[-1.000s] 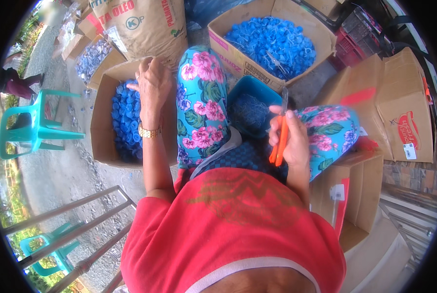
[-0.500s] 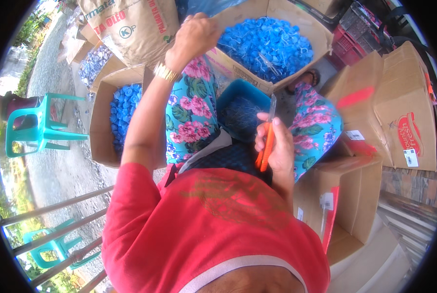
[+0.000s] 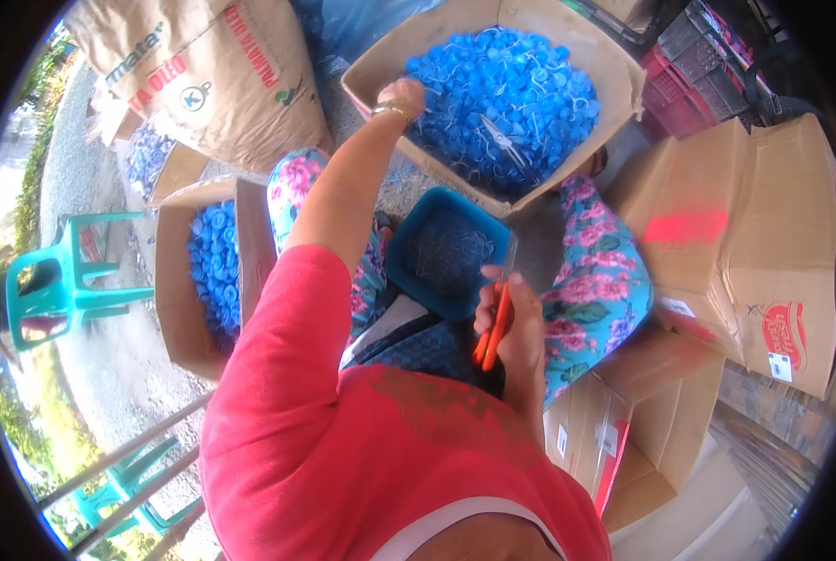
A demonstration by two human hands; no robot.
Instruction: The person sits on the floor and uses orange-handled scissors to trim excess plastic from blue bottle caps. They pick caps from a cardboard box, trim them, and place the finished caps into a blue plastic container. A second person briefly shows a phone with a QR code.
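Observation:
My left hand point(image 3: 404, 95), with a gold-coloured band at the wrist, reaches over the left side of a large cardboard box point(image 3: 614, 122). It is curled closed at the edge of a heap of blue plastic caps point(image 3: 521, 84); its fingertips are hidden. My right hand point(image 3: 522, 313) grips an orange-handled cutting tool point(image 3: 498, 327) with a narrow metal blade pointing up and away. Between my knees sits a blue-teal basin point(image 3: 408, 280) with thin stringy scraps point(image 3: 450, 248) inside. A pale metal tool point(image 3: 504, 142) lies on the caps.
A smaller carton point(image 3: 182, 309) with more blue caps point(image 3: 215, 271) stands left of my leg, below a big brown paper sack point(image 3: 240, 103). Several cardboard boxes point(image 3: 689, 224) are on the right. A turquoise chair point(image 3: 72, 280) stands far left, near metal rails point(image 3: 128, 460).
My left hand has moved from in front of the sack to the caps in the large box. The whole view has shifted. My right hand still holds the orange-handled tool.

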